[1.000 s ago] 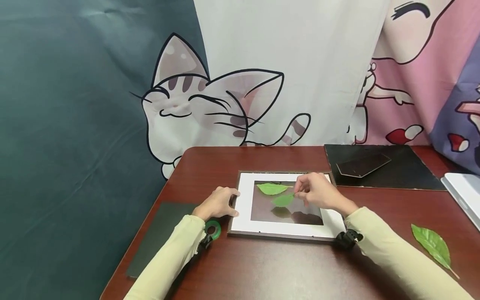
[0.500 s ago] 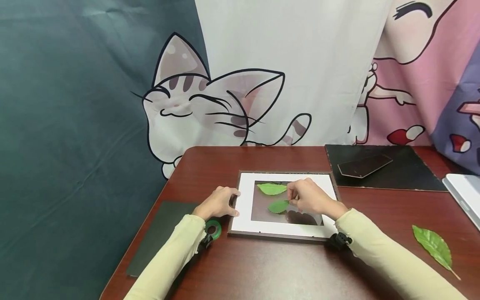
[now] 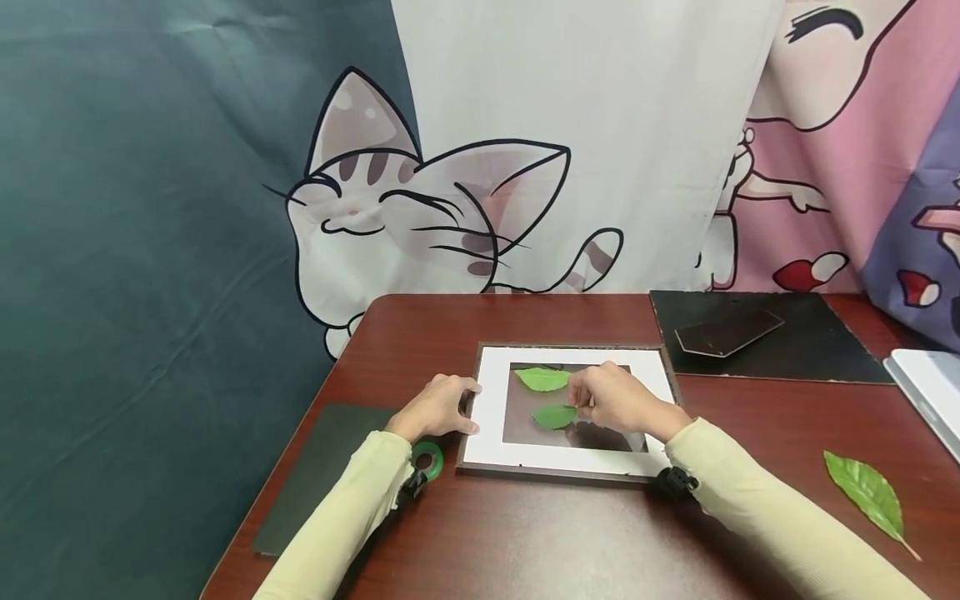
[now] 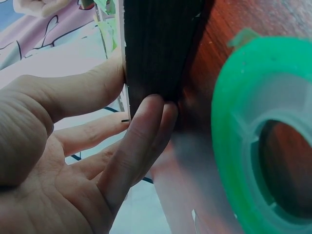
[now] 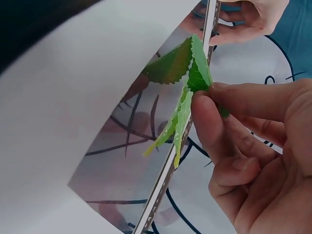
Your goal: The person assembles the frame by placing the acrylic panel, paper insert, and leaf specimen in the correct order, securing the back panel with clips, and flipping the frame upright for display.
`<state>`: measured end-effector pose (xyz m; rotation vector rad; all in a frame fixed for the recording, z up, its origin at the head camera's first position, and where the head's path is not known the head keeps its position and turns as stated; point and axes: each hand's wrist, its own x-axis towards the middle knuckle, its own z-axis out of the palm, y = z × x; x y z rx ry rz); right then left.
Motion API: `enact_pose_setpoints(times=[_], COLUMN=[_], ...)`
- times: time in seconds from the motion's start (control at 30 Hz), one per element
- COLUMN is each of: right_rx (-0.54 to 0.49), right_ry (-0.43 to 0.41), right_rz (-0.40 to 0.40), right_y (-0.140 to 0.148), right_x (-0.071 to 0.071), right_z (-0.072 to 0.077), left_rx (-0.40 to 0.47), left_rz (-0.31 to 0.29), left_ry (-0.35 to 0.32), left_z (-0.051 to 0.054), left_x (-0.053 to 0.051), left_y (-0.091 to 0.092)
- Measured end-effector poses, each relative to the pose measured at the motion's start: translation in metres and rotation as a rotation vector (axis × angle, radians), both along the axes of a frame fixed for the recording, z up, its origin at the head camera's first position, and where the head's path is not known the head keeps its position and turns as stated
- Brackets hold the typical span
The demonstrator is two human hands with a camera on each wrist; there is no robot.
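A dark-rimmed picture frame (image 3: 570,477) with a white mat and glossy grey middle lies flat on the table. My left hand (image 3: 438,407) holds its left edge; in the left wrist view the thumb lies on the front face and fingers (image 4: 136,131) touch the dark side. Over the glossy middle, my right hand (image 3: 615,398) pinches a green serrated leaf (image 5: 199,70) at one end between thumb and index finger. That leaf (image 3: 553,417) lies close above the surface, which reflects it. A second, lighter green leaf (image 3: 542,379) lies on the frame's upper part.
A green tape roll (image 3: 427,461) stands by my left wrist, beside a dark flat board (image 3: 322,475). Another leaf (image 3: 866,492) lies on the right of the table. Behind it are a black board (image 3: 817,350) with a dark angular piece (image 3: 727,333), and a white object (image 3: 930,387).
My right hand has moved left and slightly down with the pinched leaf, bringing it nearer the frame's surface. My left hand has stayed at the frame's edge.
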<state>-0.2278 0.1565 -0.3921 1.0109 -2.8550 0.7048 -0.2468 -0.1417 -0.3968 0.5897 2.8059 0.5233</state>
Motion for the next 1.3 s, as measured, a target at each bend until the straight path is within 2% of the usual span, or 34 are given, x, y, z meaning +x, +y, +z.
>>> enact_pose_setpoints(times=[0.17, 0.57, 0.77, 0.83, 0.93, 1.13, 1.2, 1.3], right_rx=[0.030, 0.060, 0.060, 0.059, 0.059, 0.055, 0.060, 0.109], right_ry=[0.037, 0.042, 0.018, 0.030, 0.093, 0.188, 0.211, 0.236], right_rz=[-0.007, -0.012, -0.008, -0.015, -0.027, -0.053, -0.082, -0.184], right_y=[-0.004, -0.010, 0.002, 0.012, 0.035, 0.104, 0.131, 0.168], right_x=[-0.001, -0.001, 0.003, 0.006, 0.014, 0.037, 0.044, 0.053], right_z=[0.001, 0.000, 0.009, 0.015, 0.024, 0.029, 0.029, 0.030], left_rx=[-0.006, -0.003, 0.001, 0.000, 0.001, 0.006, 0.003, 0.002], left_rz=[0.006, 0.021, 0.014, 0.009, 0.008, 0.001, 0.002, 0.009], left_ry=[0.000, 0.001, 0.003, 0.010, 0.013, 0.003, 0.003, 0.011], left_z=[0.001, 0.001, 0.000, 0.000, -0.001, -0.003, -0.002, -0.002], left_x=[0.000, 0.001, 0.002, 0.002, 0.002, 0.003, 0.004, 0.003], left_y=[-0.002, -0.006, -0.007, -0.007, -0.006, -0.003, -0.004, -0.004])
